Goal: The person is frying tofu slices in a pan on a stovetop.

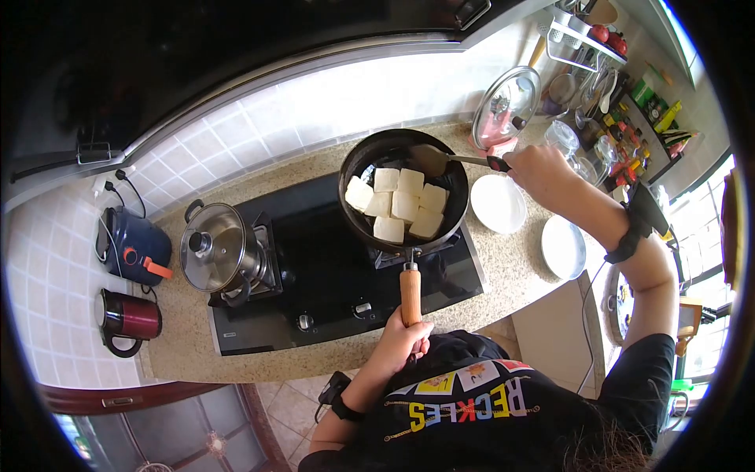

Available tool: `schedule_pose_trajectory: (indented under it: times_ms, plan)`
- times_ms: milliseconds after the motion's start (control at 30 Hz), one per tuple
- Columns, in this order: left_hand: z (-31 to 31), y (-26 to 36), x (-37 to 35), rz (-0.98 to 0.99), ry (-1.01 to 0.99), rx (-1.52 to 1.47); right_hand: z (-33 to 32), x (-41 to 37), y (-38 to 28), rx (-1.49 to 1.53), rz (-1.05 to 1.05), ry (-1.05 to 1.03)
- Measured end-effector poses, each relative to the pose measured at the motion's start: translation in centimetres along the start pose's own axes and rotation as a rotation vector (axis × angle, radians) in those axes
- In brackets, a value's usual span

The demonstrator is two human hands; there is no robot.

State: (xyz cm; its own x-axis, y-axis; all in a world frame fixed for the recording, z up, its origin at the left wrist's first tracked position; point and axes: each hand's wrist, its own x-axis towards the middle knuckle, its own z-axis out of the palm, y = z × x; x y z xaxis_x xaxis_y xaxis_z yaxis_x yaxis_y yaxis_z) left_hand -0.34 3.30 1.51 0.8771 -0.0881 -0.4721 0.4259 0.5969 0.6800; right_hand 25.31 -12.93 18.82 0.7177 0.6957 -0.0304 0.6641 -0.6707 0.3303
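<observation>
Shirt (487,401) facing the pan (454,220); my left hand (405,338) grips its handle (410,293), right hand (541,175) the spatula (430,160), best worked flat.

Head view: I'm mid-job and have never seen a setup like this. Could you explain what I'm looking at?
There's no machine here, just a person's two bare hands. The only picture comes from a camera worn on the person's head, looking forward and down.

The left hand grips the wooden handle of a dark pan on the black stove. The right hand holds a spatula, its blade inside the pan, near several pale square pieces.

A lidded pot sits at the stove's left end. On the counter, two white dishes are to the right and a red kettle to the left.
</observation>
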Motion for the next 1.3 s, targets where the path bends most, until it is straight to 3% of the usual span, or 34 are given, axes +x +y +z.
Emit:
schedule_pose_trajectory:
  times_ms: [467, 567, 633, 733, 1033, 1133, 1300]
  plan:
    - [-0.5, -1.5, 0.4, 0.06, 0.005, 0.018, -2.5, -0.3, 0.9, 0.169, -0.101, -0.015]
    - [-0.6, -1.7, 0.4, 0.065, 0.005, 0.024, -3.7, -0.2, 0.7, 0.21, -0.078, -0.075]
    - [-0.6, -1.7, 0.4, 0.067, 0.004, 0.026, -4.4, 0.1, 0.5, 0.238, -0.039, -0.285]
    - [-0.6, -1.7, 0.5, 0.071, 0.003, 0.021, -4.5, 0.0, 0.3, 0.267, -0.055, -0.323]
    - [-0.8, -2.0, 0.5, 0.056, -0.002, 0.037, -2.5, -0.6, 0.0, 0.263, 0.027, -0.038]
    - [-0.9, -2.2, 0.5, 0.061, -0.001, 0.056, -2.0, -1.0, -1.1, 0.205, 0.107, -0.075]
    - [-0.9, -2.1, 0.5, 0.061, -0.005, 0.07, 0.1, -1.5, -0.3, 0.297, 0.061, -0.107]
